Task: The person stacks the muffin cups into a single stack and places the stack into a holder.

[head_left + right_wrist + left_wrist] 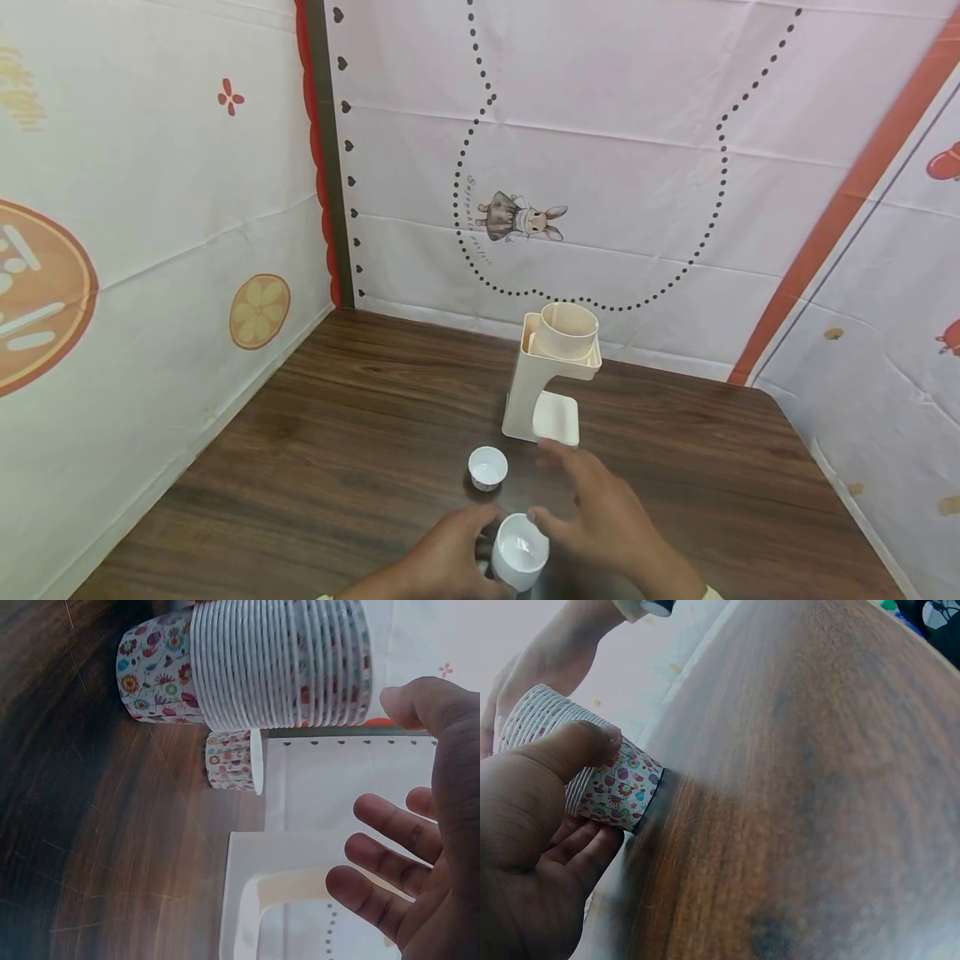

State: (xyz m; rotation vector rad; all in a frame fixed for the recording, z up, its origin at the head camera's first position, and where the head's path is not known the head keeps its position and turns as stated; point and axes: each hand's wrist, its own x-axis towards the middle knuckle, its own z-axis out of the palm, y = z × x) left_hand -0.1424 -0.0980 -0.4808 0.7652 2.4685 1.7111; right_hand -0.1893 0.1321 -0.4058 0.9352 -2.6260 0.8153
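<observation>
A stack of several paper baking cups (520,558) with a colourful flower print stands at the near side of the table. My left hand (446,554) grips it from the left; in the left wrist view the thumb lies over the stack (626,784) and fingers pass beneath. Just to the right of it is my right hand (603,517), fingers spread and holding nothing, as the right wrist view also shows. A single paper cup (487,469) sits upright a little farther back, apart from both hands.
Behind the single cup stands a cream-coloured holder (525,400) with a round open tube (567,333) on top and a flat base (557,419). Printed white cloth walls (600,167) enclose the dark wooden table (337,417) at the back and sides.
</observation>
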